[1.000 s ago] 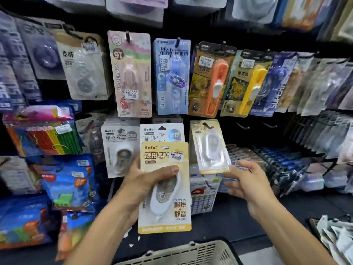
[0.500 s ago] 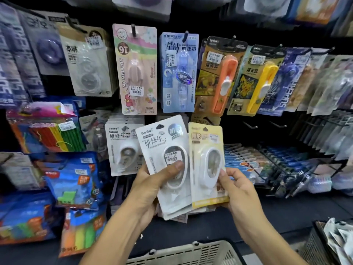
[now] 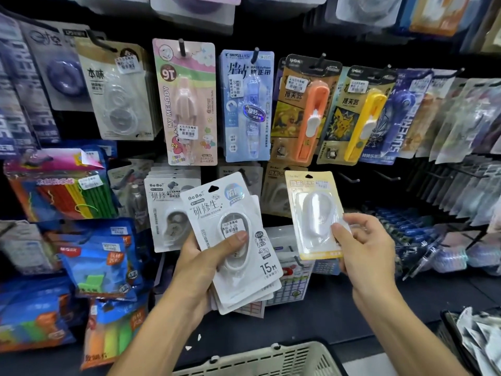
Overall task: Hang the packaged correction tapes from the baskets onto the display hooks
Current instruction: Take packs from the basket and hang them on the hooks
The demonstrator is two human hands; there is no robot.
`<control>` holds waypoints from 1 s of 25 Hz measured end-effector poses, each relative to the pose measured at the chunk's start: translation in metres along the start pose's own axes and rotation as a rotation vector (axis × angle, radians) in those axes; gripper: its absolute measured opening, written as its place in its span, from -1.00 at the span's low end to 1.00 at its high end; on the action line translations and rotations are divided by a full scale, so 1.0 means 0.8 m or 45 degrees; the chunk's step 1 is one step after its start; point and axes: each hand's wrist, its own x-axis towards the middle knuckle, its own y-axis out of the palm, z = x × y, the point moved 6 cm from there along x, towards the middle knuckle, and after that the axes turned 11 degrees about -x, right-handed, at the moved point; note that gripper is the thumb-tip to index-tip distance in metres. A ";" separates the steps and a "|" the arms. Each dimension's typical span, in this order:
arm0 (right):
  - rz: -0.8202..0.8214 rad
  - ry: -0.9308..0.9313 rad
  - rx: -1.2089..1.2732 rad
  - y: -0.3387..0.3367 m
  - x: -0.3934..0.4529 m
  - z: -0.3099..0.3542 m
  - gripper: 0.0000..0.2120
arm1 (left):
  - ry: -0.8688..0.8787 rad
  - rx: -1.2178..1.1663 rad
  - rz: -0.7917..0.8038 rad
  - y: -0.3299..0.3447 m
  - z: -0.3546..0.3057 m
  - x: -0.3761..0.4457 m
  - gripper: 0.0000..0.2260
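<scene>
Before the dark display wall, your left hand (image 3: 208,256) grips a fanned stack of white carded correction-tape packs (image 3: 238,245), thumb pressed flat across the clear blister of the top pack, fingers curled behind the cards. The stack tilts slightly left at its top. Your right hand (image 3: 363,248) pinches a single yellow-bordered correction-tape pack with a white oval dispenser (image 3: 314,213) at its lower right corner, thumb on the front, fingers behind; the pack stands nearly upright, apart from the stack and just right of it. Behind the stack, a row of matching white packs (image 3: 165,210) hangs on a hook. Behind the yellow pack, further cards hang in shadow; their print is too dim to read with certainty. Two bare black hooks (image 3: 349,177) project from the wall to the right of the yellow pack. A cream plastic slotted basket (image 3: 271,359) sits at the bottom edge, below both forearms.
</scene>
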 end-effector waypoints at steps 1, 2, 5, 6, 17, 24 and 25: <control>-0.022 -0.005 -0.014 -0.002 0.001 -0.005 -0.91 | 0.002 0.002 -0.004 0.000 0.001 0.000 -0.34; -0.039 -0.007 -0.046 -0.005 0.000 -0.009 -0.88 | 0.002 -0.001 -0.007 -0.001 0.001 0.000 -0.35; 0.011 0.020 -0.063 -0.004 0.000 -0.013 -0.81 | 0.001 -0.017 -0.016 -0.003 -0.002 0.000 -0.34; 0.109 0.062 0.020 0.005 -0.001 -0.014 -0.77 | 0.007 -0.014 -0.016 -0.004 -0.003 0.000 -0.33; 0.538 -0.071 0.152 0.093 -0.075 0.010 -0.78 | -0.045 0.048 0.099 -0.003 0.000 -0.005 -0.38; 0.582 0.086 0.201 0.115 -0.074 0.011 -0.83 | 0.111 -0.019 -0.123 -0.035 -0.024 -0.009 -0.49; 0.592 0.137 0.276 0.119 -0.074 0.010 -0.81 | 0.101 -0.026 -0.121 -0.039 -0.026 -0.009 -0.50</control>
